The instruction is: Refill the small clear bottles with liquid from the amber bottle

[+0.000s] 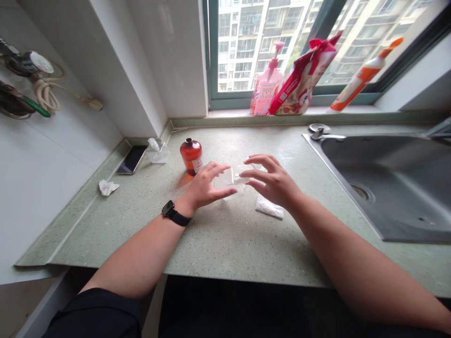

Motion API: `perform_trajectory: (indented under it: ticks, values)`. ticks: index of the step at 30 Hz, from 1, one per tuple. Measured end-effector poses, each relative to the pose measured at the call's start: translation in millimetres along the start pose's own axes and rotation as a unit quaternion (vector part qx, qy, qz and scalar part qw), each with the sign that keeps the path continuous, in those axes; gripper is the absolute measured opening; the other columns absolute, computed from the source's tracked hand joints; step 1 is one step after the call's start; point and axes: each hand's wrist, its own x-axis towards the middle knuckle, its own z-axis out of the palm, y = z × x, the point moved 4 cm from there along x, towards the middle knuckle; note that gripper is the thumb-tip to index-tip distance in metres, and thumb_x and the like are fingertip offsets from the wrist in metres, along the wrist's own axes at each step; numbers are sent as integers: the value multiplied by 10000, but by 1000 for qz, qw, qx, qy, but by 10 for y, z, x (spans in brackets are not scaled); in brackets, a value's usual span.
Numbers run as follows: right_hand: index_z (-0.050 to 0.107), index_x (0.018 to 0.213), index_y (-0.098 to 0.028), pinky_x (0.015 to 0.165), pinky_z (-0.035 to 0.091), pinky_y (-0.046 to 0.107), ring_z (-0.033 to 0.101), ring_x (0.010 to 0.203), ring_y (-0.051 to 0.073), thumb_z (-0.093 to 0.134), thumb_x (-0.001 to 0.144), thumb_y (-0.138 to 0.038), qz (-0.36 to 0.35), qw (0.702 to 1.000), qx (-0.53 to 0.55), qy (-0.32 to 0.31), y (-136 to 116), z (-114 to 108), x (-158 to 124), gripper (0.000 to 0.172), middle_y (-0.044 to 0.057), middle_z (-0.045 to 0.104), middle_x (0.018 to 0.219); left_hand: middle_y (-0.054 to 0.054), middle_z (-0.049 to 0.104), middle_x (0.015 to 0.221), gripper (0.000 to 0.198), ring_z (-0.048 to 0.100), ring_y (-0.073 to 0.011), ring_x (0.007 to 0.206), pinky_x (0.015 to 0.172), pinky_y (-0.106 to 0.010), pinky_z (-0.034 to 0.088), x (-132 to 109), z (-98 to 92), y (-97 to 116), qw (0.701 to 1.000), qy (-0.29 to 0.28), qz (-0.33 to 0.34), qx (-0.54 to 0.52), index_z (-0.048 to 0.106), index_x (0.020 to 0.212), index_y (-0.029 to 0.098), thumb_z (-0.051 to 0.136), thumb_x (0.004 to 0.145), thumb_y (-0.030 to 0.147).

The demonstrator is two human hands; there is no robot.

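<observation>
My left hand [207, 185], a dark watch on its wrist, curves its thumb and fingers around a clear, square-sided container [225, 180] low over the countertop. A narrow see-through part of the container points toward my right hand [271, 178]. That hand is open, its fingers spread and bent beside the container; I cannot tell whether the fingertips touch it. Just behind my left hand stands an amber bottle [190, 152], uncapped, with reddish liquid and a white label. A folded white tissue [269, 207] lies below my right hand. Something clear behind the right fingers is mostly hidden.
On the left of the countertop [225, 244] are a phone [132, 159], a crumpled tissue [108, 187] and a clear container [157, 152] with white tissue at its top. A steel sink [394, 197] is at right. A pink pump bottle [267, 91] and other packages line the windowsill.
</observation>
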Motion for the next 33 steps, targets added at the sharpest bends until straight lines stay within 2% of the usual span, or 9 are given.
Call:
perform_trajectory:
  ticks: [4,8,12,15,18,20,25,33]
  values:
    - [755,1104,-344,1102,569,580,570,1341,317,760,947,-307,5,1000,-2,-2,44,35,-11,161,82,636,1360,-96,656,1240,691,650,-271,1144,1063,-465,546,0,-14,41,999,21,13,19,656,1387,244,852,832,607]
    - [765,1060,-302,1051,590,600,567,1305,334,737,964,-396,33,999,-1,-24,95,112,-34,137,110,619,1377,-86,653,1224,700,640,-277,1162,1091,-481,530,5,-6,51,999,22,27,35,657,1385,261,880,809,590]
    - [767,956,-263,1037,585,606,566,1290,349,647,1009,-474,54,997,-14,-52,99,153,-46,248,132,619,1367,-91,651,1226,717,637,-290,1152,1093,-503,525,5,6,53,998,13,30,58,649,1403,282,869,809,617]
    - [737,1063,-266,1049,569,608,573,1287,353,621,1016,-505,62,996,-23,-55,76,132,-38,270,141,613,1378,-106,647,1247,727,629,-297,1157,1099,-511,515,0,9,63,996,15,43,72,642,1419,267,852,823,626]
    - [635,1250,-271,1073,552,605,585,1294,356,685,973,-503,51,998,-5,-45,42,84,-21,365,152,613,1384,-106,643,1254,731,620,-300,1160,1102,-517,506,-6,11,48,995,21,48,90,637,1428,271,849,826,628]
    - [582,1281,-273,1075,552,597,597,1294,356,721,947,-463,36,999,7,-35,28,52,-12,409,151,618,1378,-105,636,1258,734,614,-300,1162,1097,-518,506,-10,8,28,993,28,47,102,629,1439,276,843,831,628]
    - [561,1216,-264,1053,565,587,614,1277,359,746,916,-359,24,999,-3,-33,50,36,-12,365,155,622,1376,-117,620,1278,743,601,-298,1171,1101,-516,499,-19,4,11,990,42,58,122,615,1459,249,827,851,619]
    - [639,1062,-252,1032,572,569,629,1244,339,701,963,-361,37,998,-20,-53,60,121,-29,160,141,650,1357,-123,624,1287,711,588,-302,1161,1073,-516,502,-33,27,40,985,45,93,137,628,1456,256,778,882,649]
